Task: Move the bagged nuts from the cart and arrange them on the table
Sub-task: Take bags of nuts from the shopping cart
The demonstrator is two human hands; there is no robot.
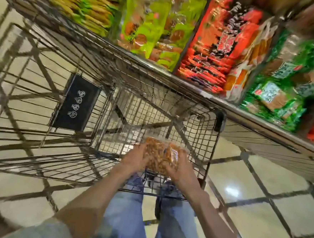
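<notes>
Clear bags of brown nuts (156, 154) are held over the near end of a wire shopping cart (153, 111). My left hand (134, 159) grips their left side and my right hand (179, 166) grips their right side. The bags sit above the cart's small near compartment, just past its near rim. The display table (245, 117) with a metal edge runs along the cart's right side. The picture is blurred by motion, so I cannot tell how many bags there are.
On the table lie rows of packaged snacks: lime green packs (155, 25), red packs (218, 48) and dark green packs (280, 94). A black sign (75, 104) hangs inside the cart. Tiled floor (250, 181) and my jeans (127, 219) are below.
</notes>
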